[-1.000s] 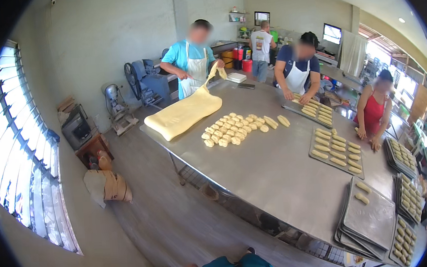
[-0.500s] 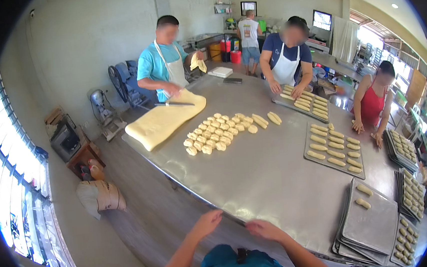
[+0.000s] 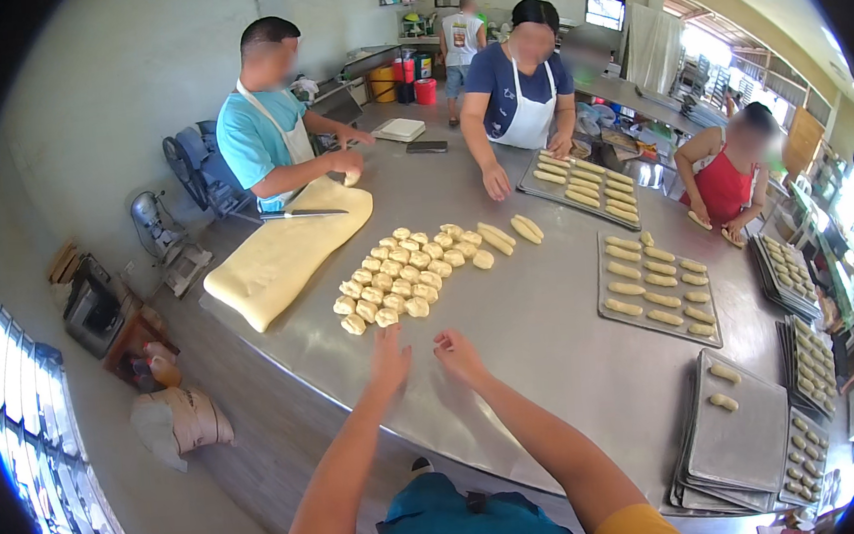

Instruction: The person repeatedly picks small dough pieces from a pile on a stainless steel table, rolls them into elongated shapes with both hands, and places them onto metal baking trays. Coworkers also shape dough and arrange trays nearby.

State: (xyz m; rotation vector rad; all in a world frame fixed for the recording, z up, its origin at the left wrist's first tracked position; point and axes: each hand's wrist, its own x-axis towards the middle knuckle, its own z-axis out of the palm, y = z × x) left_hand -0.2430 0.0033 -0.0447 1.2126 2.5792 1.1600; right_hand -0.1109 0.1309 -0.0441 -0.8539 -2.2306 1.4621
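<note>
My left hand (image 3: pixel 391 358) reaches over the steel table, fingers stretched out at the near edge of a cluster of dough pieces (image 3: pixel 396 279). Its fingertips come right up to the nearest piece; I cannot tell if they touch it. To its right, my right hand (image 3: pixel 459 357) hovers over bare metal, fingers loosely bent and apart with nothing visible in them. The small pale lumps sit close together in several rows. Just beyond them lie a couple of longer dough rolls (image 3: pixel 526 229). A big slab of dough (image 3: pixel 290 253) with a knife (image 3: pixel 304 213) on it rests to the left.
Trays of dough rolls (image 3: pixel 655 284) stand on the right, beside stacked baking sheets (image 3: pixel 739 433). Across the steel table (image 3: pixel 547 388) a person in a teal shirt (image 3: pixel 266 129) handles a dough piece. A person in navy (image 3: pixel 518 89) and one in red (image 3: pixel 729 173) also work there.
Both my hands have moved forward from the table's near edge to the dough pieces. The teal-shirted person's hands have shifted, and the navy-shirted person's hand has come off the tray toward the table.
</note>
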